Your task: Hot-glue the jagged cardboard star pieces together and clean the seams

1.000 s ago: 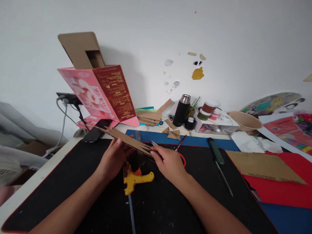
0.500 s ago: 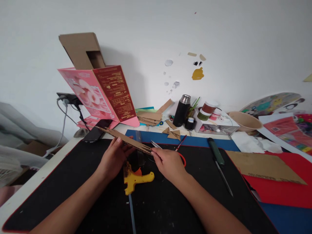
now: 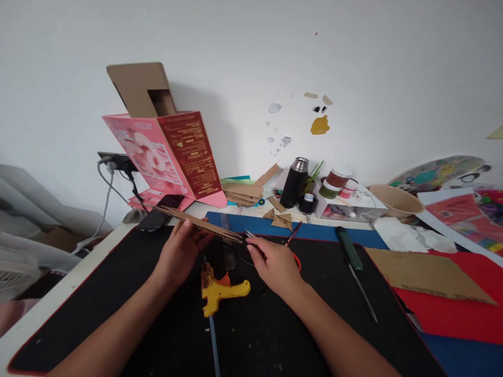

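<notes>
A long, narrow strip of brown cardboard (image 3: 208,225) with ragged, layered edges slants above the black mat. My left hand (image 3: 183,248) grips it near its left part, thumb on top and fingers underneath. Just off the strip's right end is my right hand (image 3: 275,262), its fingers curled and thumb slightly apart, with nothing visible in them. Below the strip lies a yellow hot glue gun (image 3: 223,290), a glue stick (image 3: 214,345) trailing from its rear. Scissors with red-orange handles (image 3: 297,262) are partly hidden behind my right hand.
A green-handled pointed tool (image 3: 349,251) lies on the mat (image 3: 275,335). Red sheets and a cardboard piece (image 3: 424,275) are at the right. Along the back stand a black flask (image 3: 294,183), paint jars (image 3: 338,178) and a pink box (image 3: 157,157). A phone (image 3: 161,212) rests at left.
My right hand has come off the strip's right end, leaving a small gap. The left hand still holds the strip. The whole view has shifted slightly.
</notes>
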Demonstrator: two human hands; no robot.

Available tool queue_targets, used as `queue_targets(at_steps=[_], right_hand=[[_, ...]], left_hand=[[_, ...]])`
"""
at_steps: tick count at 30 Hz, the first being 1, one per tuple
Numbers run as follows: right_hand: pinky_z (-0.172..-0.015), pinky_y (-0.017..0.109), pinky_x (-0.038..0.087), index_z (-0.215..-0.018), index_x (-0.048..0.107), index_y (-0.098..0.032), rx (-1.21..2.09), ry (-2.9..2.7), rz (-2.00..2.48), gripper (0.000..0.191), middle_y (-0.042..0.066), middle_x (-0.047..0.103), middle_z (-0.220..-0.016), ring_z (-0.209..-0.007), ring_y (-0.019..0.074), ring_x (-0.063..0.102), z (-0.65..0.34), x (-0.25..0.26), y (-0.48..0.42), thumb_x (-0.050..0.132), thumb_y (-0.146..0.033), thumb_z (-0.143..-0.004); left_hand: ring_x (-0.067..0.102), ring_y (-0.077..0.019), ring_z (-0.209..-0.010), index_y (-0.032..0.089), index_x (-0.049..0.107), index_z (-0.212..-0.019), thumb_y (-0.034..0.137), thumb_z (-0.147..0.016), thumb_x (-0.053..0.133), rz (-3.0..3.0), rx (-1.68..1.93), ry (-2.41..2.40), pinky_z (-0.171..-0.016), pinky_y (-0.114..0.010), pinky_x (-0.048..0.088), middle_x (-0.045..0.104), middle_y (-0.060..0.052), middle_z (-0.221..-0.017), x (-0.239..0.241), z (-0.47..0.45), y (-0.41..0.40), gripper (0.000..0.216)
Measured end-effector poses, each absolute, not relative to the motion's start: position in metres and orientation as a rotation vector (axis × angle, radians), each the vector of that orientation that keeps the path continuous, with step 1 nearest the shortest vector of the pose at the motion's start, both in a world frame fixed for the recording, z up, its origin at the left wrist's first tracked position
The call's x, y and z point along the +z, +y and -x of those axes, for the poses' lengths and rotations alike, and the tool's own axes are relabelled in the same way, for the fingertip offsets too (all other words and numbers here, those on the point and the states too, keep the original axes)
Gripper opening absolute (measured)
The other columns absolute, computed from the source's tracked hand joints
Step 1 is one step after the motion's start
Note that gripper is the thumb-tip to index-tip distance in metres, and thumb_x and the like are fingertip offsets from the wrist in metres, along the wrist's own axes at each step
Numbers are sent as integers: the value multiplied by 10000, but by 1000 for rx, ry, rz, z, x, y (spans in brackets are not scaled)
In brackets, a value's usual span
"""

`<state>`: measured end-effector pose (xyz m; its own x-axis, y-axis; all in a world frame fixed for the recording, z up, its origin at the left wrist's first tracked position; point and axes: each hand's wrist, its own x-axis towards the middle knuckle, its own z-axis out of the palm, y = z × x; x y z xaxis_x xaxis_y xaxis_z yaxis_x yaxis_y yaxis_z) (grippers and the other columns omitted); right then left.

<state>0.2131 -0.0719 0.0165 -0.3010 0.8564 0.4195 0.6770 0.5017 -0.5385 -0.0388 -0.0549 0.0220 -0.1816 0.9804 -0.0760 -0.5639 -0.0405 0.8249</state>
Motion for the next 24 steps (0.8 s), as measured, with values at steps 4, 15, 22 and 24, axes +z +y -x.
queue_targets(at_steps=[4,15,22,24], right_hand=[[-699,291,556,-1356,751,-222,353,-2010,1232,357,30,830,-829,-704,214,775,-213,18,-73,630,-374,-1056],[-836,329,609,-1290,785,-238,309,-2117,1180,296,76,869,-1042,-892,253,829,-209,15,-75,681,-380,-1052],[-861,322,612,-1169,816,-242,284,-2173,1132,267,63,870,-1082,-956,251,834,-211,15,-74,572,-331,-1108],[-869,319,609,-1192,811,-240,277,-2184,1124,281,63,868,-1098,-967,248,832,-211,15,-74,556,-331,-1115]], left_hand=[[751,-207,-942,249,675,-1093,500,-716,964,-657,1587,934,-922,-411,620,777,-19,-1109,22,35,-56,537],[750,-222,-931,261,644,-1149,474,-723,959,-709,1550,963,-912,-431,620,760,-35,-1144,21,24,-63,571],[750,-232,-941,257,653,-1141,486,-745,942,-725,1552,983,-918,-442,613,757,-47,-1139,20,24,-62,541],[749,-227,-938,260,653,-1149,486,-740,945,-725,1551,986,-920,-441,614,755,-43,-1146,21,24,-62,552]])
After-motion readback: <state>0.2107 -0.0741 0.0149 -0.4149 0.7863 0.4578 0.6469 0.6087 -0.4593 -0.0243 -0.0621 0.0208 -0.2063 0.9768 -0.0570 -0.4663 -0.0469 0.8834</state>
